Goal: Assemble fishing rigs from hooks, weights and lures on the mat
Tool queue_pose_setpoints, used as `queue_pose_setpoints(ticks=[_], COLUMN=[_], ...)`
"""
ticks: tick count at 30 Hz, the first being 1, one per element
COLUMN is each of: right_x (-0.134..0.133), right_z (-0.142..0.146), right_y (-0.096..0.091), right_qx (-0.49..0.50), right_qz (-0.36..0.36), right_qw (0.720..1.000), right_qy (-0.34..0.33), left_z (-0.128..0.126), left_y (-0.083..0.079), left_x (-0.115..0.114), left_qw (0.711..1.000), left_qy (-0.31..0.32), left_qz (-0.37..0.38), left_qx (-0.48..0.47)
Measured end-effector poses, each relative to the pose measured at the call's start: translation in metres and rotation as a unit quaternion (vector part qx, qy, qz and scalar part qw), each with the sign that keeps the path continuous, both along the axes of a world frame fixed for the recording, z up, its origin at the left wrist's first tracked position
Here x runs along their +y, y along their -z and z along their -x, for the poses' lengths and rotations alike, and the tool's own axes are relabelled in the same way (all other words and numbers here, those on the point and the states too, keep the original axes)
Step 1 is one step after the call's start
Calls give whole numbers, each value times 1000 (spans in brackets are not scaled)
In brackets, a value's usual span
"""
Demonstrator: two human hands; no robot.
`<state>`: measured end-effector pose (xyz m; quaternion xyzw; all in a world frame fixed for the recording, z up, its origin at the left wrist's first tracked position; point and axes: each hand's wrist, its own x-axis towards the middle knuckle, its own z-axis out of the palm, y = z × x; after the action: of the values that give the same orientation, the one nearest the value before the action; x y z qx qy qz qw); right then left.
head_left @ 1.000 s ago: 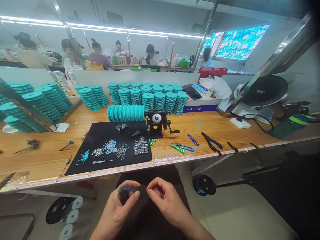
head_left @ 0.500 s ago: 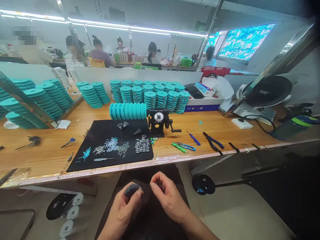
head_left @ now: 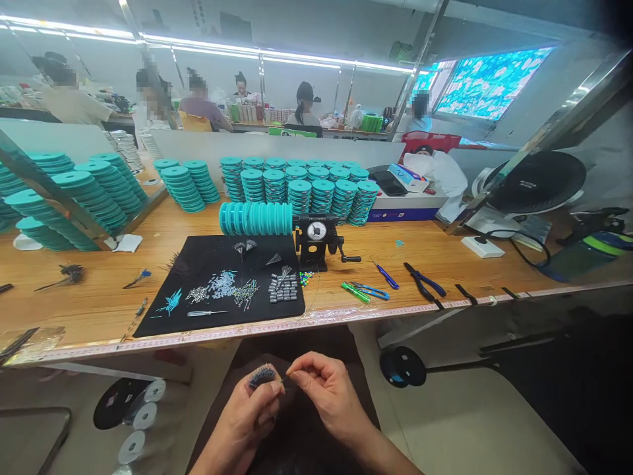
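Dark bundle (head_left: 262, 377), gripped in the left hand (head_left: 250, 410) beside the thumb, looks light, bendable, best edge-held; right hand (head_left: 330, 394) pinched, contents unclear.

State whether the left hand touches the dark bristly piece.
Touching: the head view shows the left hand holding the dark bristly piece between thumb and fingers.

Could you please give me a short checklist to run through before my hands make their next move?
1. Left hand holding the dark bundle: ok, gripped between thumb and fingers.
2. Right hand close to the bundle: ok, thumb and forefinger are beside it.
3. Strand pinched in the right fingertips: cannot tell, too fine to see.
4. Blue sticks apart from the other piles on the black mat: ok.
5. Pliers lying on the bench: ok, right of the mat.
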<state>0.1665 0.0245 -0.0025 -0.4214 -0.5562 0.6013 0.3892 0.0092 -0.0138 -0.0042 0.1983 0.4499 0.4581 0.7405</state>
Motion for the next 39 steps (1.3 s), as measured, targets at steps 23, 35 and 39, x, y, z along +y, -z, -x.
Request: queue_pose_setpoints(ticks=[23, 35, 39], right_x=[-5, -4, 15], right_z=[7, 6, -21], right_y=[-2, -2, 6], right_qx=[50, -304, -341], right_qz=[42, -276, -204], right_qw=[998, 912, 914], right_qy=[-24, 8, 80], left_z=[3, 12, 31], left_y=[-2, 4, -11], left_x=[15, 14, 15], left_qw=[934, 962, 992], left_qy=[41, 14, -51], left_qz=[-146, -141, -70], left_qx=[324, 232, 93])
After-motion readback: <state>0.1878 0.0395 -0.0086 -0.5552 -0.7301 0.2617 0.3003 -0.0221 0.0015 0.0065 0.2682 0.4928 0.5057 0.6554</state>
